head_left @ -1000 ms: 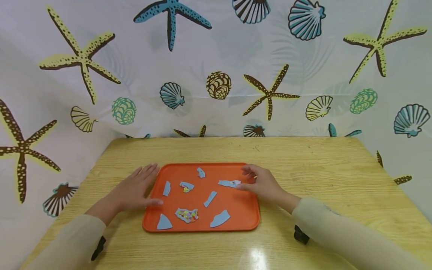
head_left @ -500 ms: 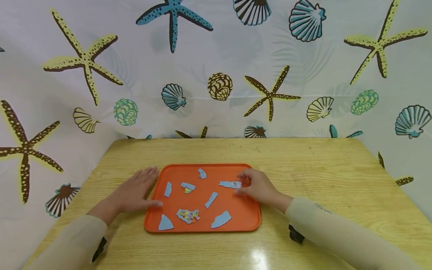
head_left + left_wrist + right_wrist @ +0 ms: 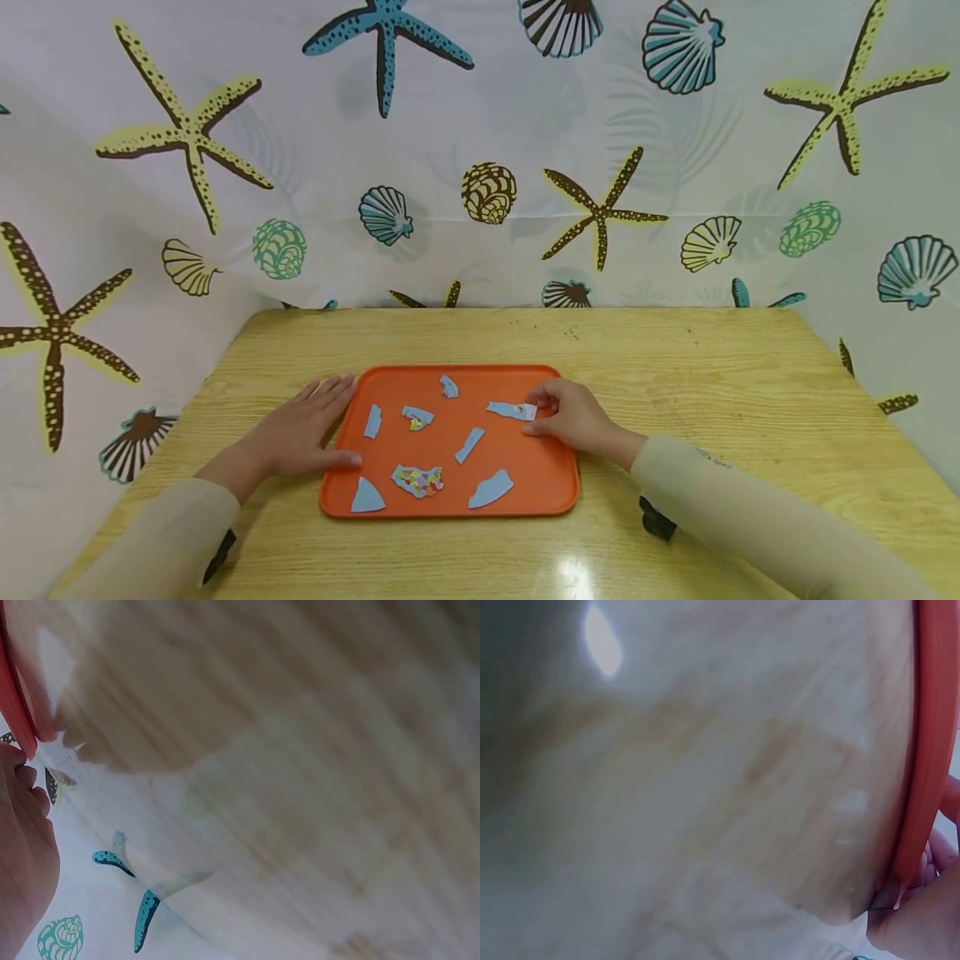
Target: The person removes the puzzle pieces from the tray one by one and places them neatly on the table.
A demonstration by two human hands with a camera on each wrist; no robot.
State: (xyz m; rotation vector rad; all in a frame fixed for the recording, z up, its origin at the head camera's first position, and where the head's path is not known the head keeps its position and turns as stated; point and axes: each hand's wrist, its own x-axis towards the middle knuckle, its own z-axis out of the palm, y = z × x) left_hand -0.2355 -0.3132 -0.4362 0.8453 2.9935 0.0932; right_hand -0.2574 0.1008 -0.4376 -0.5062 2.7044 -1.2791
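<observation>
An orange tray (image 3: 517,500) lies on the wooden table and bears several flat, irregular light-blue pieces that look like torn paper. My left hand (image 3: 296,429) rests at the tray's left side, fingers straight and thumb reaching over the rim. At the upper right, my right hand (image 3: 573,417) reaches over the tray, its thumb and fingers on either side of the right end of a long light-blue strip (image 3: 504,408). The strip lies on the tray. In the right wrist view the tray's rim (image 3: 934,735) hides part of the hand, and the strip does not show.
Two pieces bear colourful patches, a large one (image 3: 417,481) at the front and a small one (image 3: 416,417) behind it. Plain pieces include a wedge (image 3: 367,497) and a curved one (image 3: 491,489). A starfish-and-shell curtain (image 3: 450,267) hangs behind the table (image 3: 720,375).
My right hand has moved slightly left and closer in around the strip's right end. My left hand stays at the tray's left rim. The pieces keep their places on the tray.
</observation>
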